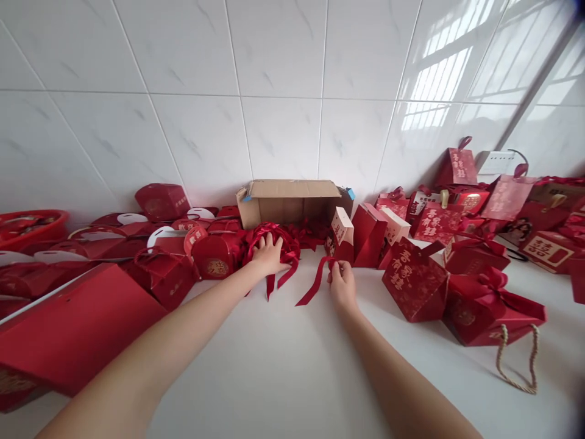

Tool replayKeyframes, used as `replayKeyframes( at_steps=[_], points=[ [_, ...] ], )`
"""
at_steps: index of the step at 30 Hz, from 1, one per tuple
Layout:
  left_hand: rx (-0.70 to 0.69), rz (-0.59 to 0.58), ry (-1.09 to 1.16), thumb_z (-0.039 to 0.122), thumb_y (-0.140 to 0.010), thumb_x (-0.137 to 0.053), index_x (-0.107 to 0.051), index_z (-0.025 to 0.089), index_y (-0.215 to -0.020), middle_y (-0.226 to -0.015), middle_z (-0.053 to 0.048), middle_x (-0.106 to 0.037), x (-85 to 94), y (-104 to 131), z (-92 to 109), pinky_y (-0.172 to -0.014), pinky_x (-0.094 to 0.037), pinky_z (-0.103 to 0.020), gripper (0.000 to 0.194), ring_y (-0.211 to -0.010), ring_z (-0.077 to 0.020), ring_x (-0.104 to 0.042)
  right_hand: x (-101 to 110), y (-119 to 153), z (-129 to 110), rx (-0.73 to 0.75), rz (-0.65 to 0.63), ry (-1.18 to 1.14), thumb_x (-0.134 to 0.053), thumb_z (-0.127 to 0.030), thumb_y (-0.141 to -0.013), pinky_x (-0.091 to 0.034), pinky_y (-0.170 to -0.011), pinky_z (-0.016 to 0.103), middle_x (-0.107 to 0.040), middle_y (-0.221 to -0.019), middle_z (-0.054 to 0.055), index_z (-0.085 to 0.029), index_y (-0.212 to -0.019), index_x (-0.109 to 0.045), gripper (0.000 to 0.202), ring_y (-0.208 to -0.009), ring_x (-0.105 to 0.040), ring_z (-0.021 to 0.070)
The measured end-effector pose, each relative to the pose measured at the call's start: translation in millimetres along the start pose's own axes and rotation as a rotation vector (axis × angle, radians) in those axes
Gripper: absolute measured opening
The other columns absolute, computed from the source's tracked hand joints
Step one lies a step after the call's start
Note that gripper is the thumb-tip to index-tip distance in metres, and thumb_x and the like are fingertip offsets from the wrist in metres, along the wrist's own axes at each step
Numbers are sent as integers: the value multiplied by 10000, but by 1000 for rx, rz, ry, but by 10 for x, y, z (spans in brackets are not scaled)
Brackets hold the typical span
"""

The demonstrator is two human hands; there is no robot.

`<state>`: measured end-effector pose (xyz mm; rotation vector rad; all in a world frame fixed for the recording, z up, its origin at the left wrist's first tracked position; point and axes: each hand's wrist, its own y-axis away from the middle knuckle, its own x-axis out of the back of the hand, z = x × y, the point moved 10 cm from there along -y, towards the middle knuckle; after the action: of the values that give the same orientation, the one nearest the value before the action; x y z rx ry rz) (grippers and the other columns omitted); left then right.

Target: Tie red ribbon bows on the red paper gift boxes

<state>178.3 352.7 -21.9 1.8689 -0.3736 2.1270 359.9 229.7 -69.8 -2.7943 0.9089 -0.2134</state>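
My left hand (269,255) lies with its fingers spread on a heap of dark red ribbons (290,245) in front of the open cardboard box. Two ribbon tails hang from that heap onto the white tabletop. Close by, my right hand (342,281) is closed in a pinch on a red ribbon (314,285), whose cut end trails to the left over the table. Just behind the right hand stands a small red and cream gift box (340,235). The fingertips of the right hand are partly hidden.
The cardboard box (295,189) lies on its side against the tiled wall. Red gift boxes (217,255) crowd the left, with a large red box (82,329) nearest. On the right are more boxes, one with a rope handle (516,385), and a white power strip (496,161).
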Motion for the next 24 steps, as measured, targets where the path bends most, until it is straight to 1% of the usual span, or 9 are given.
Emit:
replayKeyframes(
  at_steps=[2, 3, 6, 8, 13, 16, 19, 22, 24],
  points=[
    [59, -22, 62, 471, -562, -782, -365, 176, -1353, -1516, -254, -80, 13, -205, -53, -961, -345, -585, 941, -1340, -494, -182, -31, 11, -10, -12, -9, -3, -353, -463, -856, -385, -518, 253, -474, -578, -34, -227, -805, -406, 247, -529, -475, 142],
    [86, -39, 103, 441, -557, -800, -432, 179, -1304, -1492, -249, -185, 24, -299, -84, -944, -388, -544, 873, -1301, -473, -293, -40, 14, -7, -25, -11, -12, -356, -463, -855, -391, -524, 256, -479, -583, -32, -229, -805, -408, 246, -534, -480, 145],
    [158, -54, 249, 359, -763, -680, -551, 183, -1164, -1265, -134, -517, 137, -577, -169, -875, -481, -421, 457, -1093, -282, -552, -56, 11, -4, -54, -16, -25, -339, -463, -857, -398, -522, 262, -489, -594, -25, -232, -808, -407, 245, -538, -491, 154],
    [205, -16, 361, 312, -869, -560, -548, 177, -1157, -1166, -83, -569, 278, -766, -222, -836, -505, -391, 318, -1013, -211, -582, -59, 2, 2, -71, -17, -28, -339, -458, -857, -403, -530, 269, -491, -588, -25, -234, -805, -405, 239, -539, -496, 160],
    [291, 161, 636, 321, -883, -535, -526, 148, -1181, -1174, -96, -563, 584, -1128, -348, -830, -509, -419, 344, -994, -207, -584, -57, -20, 13, -98, -14, -28, -333, -450, -867, -408, -548, 279, -481, -570, -33, -243, -798, -401, 229, -534, -492, 166],
    [318, 182, 685, 318, -886, -532, -522, 153, -1187, -1180, -92, -558, 582, -1184, -416, -835, -508, -417, 343, -997, -203, -582, -52, -26, 13, -104, -14, -20, -330, -439, -869, -412, -556, 283, -484, -569, -32, -246, -797, -402, 218, -540, -501, 171],
    [328, 131, 586, 340, -870, -550, -558, 141, -1133, -1129, -103, -593, 554, -1128, -455, -795, -519, -403, 330, -968, -222, -600, -58, -27, 15, -103, -26, -11, -338, -440, -867, -415, -560, 286, -499, -580, -28, -245, -791, -405, 219, -546, -511, 173],
    [287, 91, 372, 364, -723, -695, -647, 131, -899, -975, -154, -664, 621, -1001, -418, -766, -506, -418, 295, -996, -348, -604, -74, -20, 14, -98, -40, -6, -352, -442, -862, -420, -561, 290, -527, -615, -16, -242, -792, -414, 221, -559, -520, 175],
    [236, 77, 210, 316, -609, -768, -652, 132, -815, -949, -194, -670, 653, -885, -331, -827, -466, -479, 300, -1080, -439, -546, -83, -13, 10, -95, -50, -9, -356, -437, -861, -428, -566, 296, -541, -633, -8, -241, -790, -417, 218, -577, -531, 179]
  ],
)
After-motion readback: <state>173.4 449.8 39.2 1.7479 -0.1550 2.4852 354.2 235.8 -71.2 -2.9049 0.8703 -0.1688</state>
